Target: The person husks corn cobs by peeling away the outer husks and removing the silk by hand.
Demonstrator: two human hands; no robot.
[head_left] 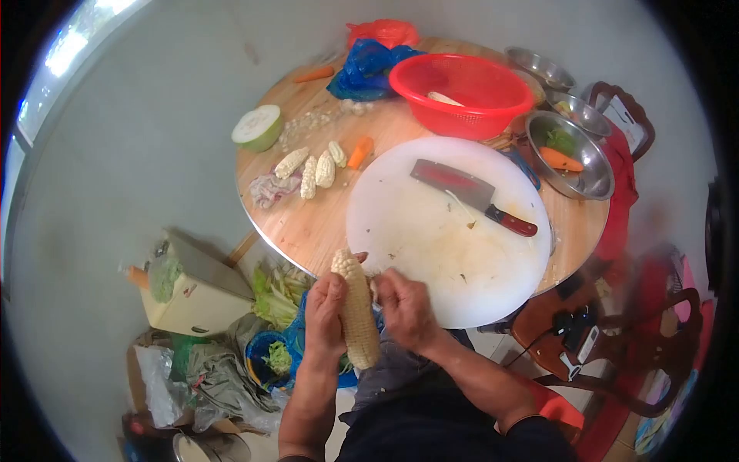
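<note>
My left hand [326, 312] is wrapped round a pale, husked ear of corn [356, 323], held upright over the table's near edge. Beside it, my right hand [406, 308] is closed with its fingertips at the ear's right side; what they pinch is too small to make out. In front of both hands lies a round white cutting board [416, 254] dotted with small scraps. On the board rests a cleaver [454, 183] with a reddish handle, its blade towards the upper left. Several short pieces of corn [325, 169] sit left of the board, near a carrot piece [360, 152].
A red basket [469, 119] stands behind the board, beside a blue plastic bag [366, 69]. Metal bowls are at the right; the nearest bowl [596, 158] contains a carrot. A cut green melon [258, 127] sits far left. Corn husks [281, 296] lie below the table's left edge.
</note>
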